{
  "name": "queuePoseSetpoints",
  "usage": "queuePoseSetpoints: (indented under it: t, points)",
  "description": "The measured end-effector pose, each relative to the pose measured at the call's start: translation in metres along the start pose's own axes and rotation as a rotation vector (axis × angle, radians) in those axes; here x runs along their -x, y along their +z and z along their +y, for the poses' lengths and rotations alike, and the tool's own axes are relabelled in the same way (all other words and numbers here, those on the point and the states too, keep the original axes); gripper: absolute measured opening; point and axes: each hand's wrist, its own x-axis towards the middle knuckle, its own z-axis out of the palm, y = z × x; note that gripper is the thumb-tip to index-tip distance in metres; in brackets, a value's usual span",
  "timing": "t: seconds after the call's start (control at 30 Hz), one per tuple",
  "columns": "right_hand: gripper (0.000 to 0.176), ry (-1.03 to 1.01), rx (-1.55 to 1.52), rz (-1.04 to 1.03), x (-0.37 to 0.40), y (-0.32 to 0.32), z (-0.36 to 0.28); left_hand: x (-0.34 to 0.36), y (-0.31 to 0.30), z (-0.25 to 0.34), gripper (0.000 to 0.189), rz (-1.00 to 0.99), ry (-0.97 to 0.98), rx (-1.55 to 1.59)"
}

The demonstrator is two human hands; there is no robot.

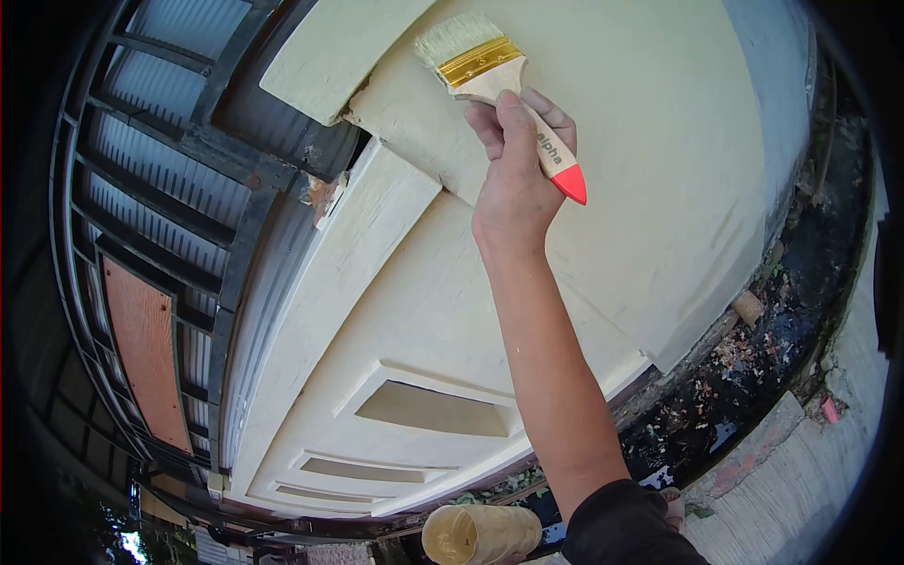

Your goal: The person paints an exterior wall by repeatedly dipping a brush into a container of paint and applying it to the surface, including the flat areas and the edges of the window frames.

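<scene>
A paintbrush (480, 64) with a gold ferrule, a red-tipped wooden handle and pale paint on its bristles is in my right hand (523, 165). The fingers are closed round the handle, thumb on the near side, bristles toward the upper left. Behind the brush stands a cream-coloured wall (650, 141); whether the bristles touch it is unclear. At the bottom edge is a paint-smeared container (485, 533), its open mouth facing left. A small skin-coloured patch shows beneath it, but my left hand cannot be made out clearly.
Cream ledges (330, 273) and recessed openings (433, 409) shape the wall. Dark metal bars (160, 212) and a reddish-brown board (146, 353) are on the left. A dark, wet ditch (697, 414) with debris runs along the wall base, beside concrete paving (782, 480). Part of a foot shows near my sleeve.
</scene>
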Motion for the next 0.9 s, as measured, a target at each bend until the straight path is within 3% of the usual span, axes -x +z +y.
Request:
queuePoseSetpoints:
  t: [0.23,0.3,0.33,0.43,0.5,0.63,0.67,0.77,0.8,0.9]
  points:
    - [0.019,0.074,0.124,-0.170,0.054,0.008,0.004,0.014,0.014,0.008,0.081,0.016,-0.037,0.030]
    - [0.019,0.012,0.141,-0.102,0.043,0.008,-0.012,0.015,0.016,0.008,0.081,0.022,-0.037,0.038]
    - [0.018,-0.133,0.148,-0.009,0.032,0.012,-0.012,0.016,0.017,0.009,0.081,0.024,-0.040,0.045]
    - [0.017,-0.034,0.138,-0.029,0.036,0.027,0.001,0.020,0.019,0.012,0.080,0.026,-0.051,0.056]
    - [0.015,-0.161,0.380,-0.132,0.062,0.028,0.019,0.019,0.022,0.014,0.080,0.027,-0.051,0.066]
    - [0.014,-0.034,0.233,-0.082,0.065,0.022,-0.005,0.017,0.026,0.014,0.080,0.034,-0.057,0.079]
    - [0.014,-0.141,0.195,-0.020,0.054,0.023,-0.007,0.017,0.025,0.014,0.079,0.038,-0.058,0.081]
    - [0.013,-0.165,0.175,-0.004,0.034,0.027,-0.001,0.017,0.027,0.014,0.079,0.045,-0.068,0.090]
    - [0.013,-0.090,0.200,-0.085,0.044,0.031,0.004,0.017,0.028,0.014,0.079,0.046,-0.072,0.092]
    - [0.012,-0.128,0.346,-0.223,0.069,0.021,0.017,0.015,0.030,0.016,0.079,0.048,-0.078,0.099]
